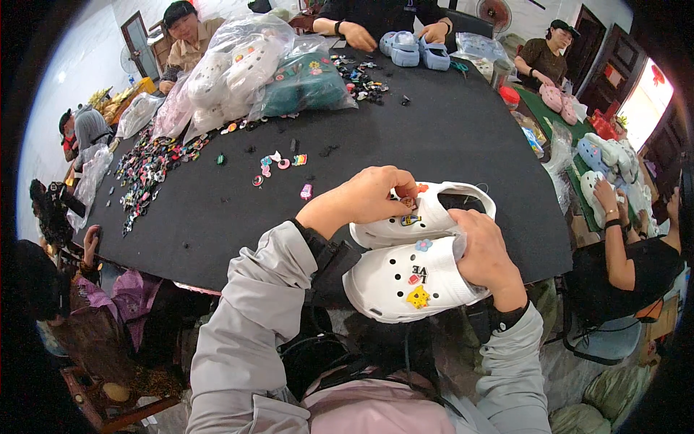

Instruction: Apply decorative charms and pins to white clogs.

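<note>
the black table (448,137) fills most of the view, its near edge just ahead of the person. on that edge lie two white clogs side by side, long axes running left-right with toes to the left: the far clog (434,217) and the near clog (405,283). the left hand (365,197) sits over the far clog's upper, fingers pinched shut on a small brownish charm (407,202) pressed against the upper, so the charm lies right at the fingertips and the clog directly beneath them. the right hand (486,254) clasps the near clog's heel end, fingers curled around it (steadying the pair, by the look of it). the left hand is the one nearer the charm.

further off, clear bags of clogs (246,69) stand at the far side, a long scatter of loose charms (148,170) lies at the left, and a few loose charms (278,165) rest mid-table. nothing stands between the hands and the clogs. other people's hands work pale blue clogs (413,49) at the far edge.
</note>
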`<action>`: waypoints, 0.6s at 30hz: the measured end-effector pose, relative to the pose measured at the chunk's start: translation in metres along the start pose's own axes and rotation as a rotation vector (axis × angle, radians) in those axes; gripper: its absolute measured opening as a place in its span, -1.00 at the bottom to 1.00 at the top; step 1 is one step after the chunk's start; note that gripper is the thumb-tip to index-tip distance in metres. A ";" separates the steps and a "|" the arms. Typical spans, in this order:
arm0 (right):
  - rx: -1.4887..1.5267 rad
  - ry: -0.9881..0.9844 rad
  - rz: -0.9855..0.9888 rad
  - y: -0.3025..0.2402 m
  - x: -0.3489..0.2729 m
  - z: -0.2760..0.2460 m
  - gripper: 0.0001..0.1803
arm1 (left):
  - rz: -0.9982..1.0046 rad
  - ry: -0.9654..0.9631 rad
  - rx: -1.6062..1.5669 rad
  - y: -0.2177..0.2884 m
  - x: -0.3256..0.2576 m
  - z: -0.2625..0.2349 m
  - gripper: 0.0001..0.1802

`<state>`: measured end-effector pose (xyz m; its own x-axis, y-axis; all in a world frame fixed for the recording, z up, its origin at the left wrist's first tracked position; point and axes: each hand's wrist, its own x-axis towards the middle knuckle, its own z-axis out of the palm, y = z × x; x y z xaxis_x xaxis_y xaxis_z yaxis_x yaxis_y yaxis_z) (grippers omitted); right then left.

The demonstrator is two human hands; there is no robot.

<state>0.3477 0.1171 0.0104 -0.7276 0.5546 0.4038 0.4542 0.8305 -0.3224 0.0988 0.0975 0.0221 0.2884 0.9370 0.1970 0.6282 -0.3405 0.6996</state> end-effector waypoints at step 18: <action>-0.001 -0.036 0.018 -0.003 -0.002 -0.006 -0.43 | -0.192 0.007 -0.334 -0.009 -0.005 -0.001 -0.84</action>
<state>0.3506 0.1136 0.0155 -0.7369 0.5676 0.3671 0.4681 0.8203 -0.3287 0.0913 0.0958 0.0156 0.1826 0.9822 0.0441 0.4001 -0.1152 0.9092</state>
